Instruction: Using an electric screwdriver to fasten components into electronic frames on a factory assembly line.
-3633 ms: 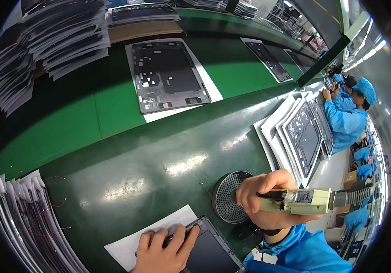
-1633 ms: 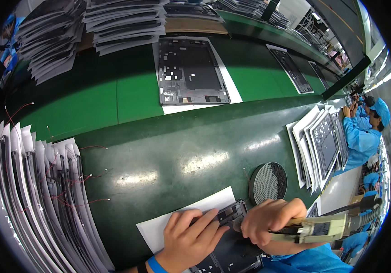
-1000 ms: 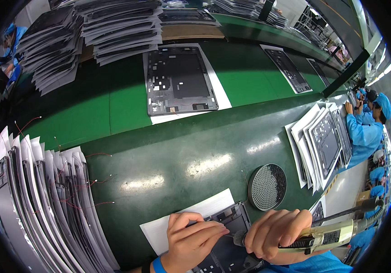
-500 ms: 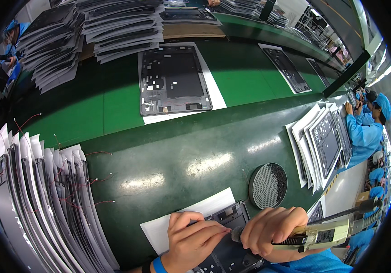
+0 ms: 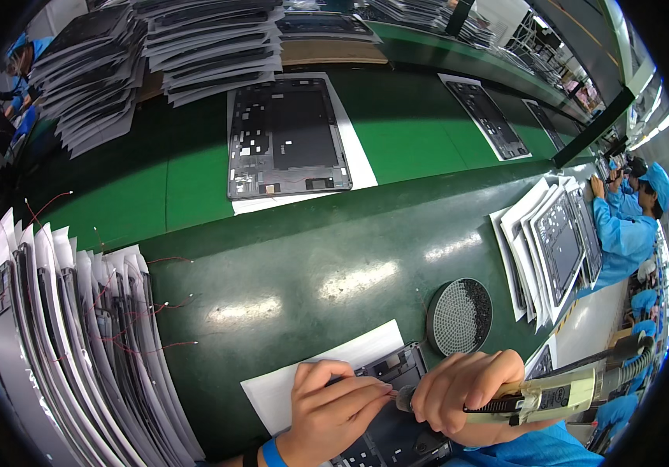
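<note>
My right hand (image 5: 467, 397) is wrapped round a pale yellow-green electric screwdriver (image 5: 558, 398), held nearly level with its nose to the left and its hose trailing off right. My left hand (image 5: 330, 412), with a blue band at the wrist, has thumb and fingers pinched together right by the nose. Whatever thin bit lies between those fingertips is too small to name. Beneath both hands lies a dark tablet housing (image 5: 400, 432), partly covered by them, on a white paper sheet (image 5: 272, 398). A round gridded dish (image 5: 451, 317) of tiny black pieces stands just beyond my right hand.
Upright housings with paper between them (image 5: 108, 350) fill the left side, red wires sticking out. On the green belt (image 5: 396, 117) lies another housing (image 5: 291, 140). Paper-layered stacks (image 5: 210, 50) stand behind it. At right are leaning housings (image 5: 548, 241) and a blue-clad person (image 5: 626, 222).
The housing on the green belt has slid a little to the left. Both hands and the screwdriver have hardly moved, with the left fingertips still pinched at its nose.
</note>
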`<state>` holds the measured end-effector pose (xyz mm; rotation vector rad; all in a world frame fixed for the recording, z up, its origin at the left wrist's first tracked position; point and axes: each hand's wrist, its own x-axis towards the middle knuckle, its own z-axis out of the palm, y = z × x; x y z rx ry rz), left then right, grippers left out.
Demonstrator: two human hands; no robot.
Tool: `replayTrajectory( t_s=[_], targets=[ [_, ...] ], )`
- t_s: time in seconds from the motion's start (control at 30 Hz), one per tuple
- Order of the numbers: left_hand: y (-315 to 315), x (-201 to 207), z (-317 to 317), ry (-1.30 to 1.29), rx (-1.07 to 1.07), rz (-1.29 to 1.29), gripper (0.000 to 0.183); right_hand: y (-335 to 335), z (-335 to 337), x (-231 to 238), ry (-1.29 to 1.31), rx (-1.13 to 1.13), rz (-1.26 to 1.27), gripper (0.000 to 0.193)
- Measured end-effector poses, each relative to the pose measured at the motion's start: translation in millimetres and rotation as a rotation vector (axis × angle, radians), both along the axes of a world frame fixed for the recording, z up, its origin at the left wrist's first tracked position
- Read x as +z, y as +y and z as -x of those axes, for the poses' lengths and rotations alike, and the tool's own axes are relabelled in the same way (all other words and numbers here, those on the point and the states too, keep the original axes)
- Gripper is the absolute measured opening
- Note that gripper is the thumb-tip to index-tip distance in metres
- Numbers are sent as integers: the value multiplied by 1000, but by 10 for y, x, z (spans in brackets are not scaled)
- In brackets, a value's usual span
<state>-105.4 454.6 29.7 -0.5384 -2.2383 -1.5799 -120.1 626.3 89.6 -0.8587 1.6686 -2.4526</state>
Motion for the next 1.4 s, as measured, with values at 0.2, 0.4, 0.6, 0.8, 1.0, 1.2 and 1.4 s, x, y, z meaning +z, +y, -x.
replayTrajectory(
  t_s=[0.2,0.4,0.6,0.8,1.0,1.2,1.4],
  targets=[
    [66,-188,-22,23,-22,37,20,80,6,34,-30,-27,-20,71],
    [151,-5,-36,67,131,149,30,178,56,-104,26,-100,70,74],
    [175,15,-132,109,58,495,30,274,165,-180,22,-66,-65,24],
    [264,-26,-129,79,-2,551,32,268,195,-276,81,-113,-76,81],
    [354,-28,-113,83,6,550,32,299,194,-283,85,-179,-108,80],
    [418,-74,-107,96,10,533,30,358,276,-361,91,-74,-139,69],
    [477,-3,-68,122,8,598,31,458,238,-245,48,-132,-290,50]
  ],
)
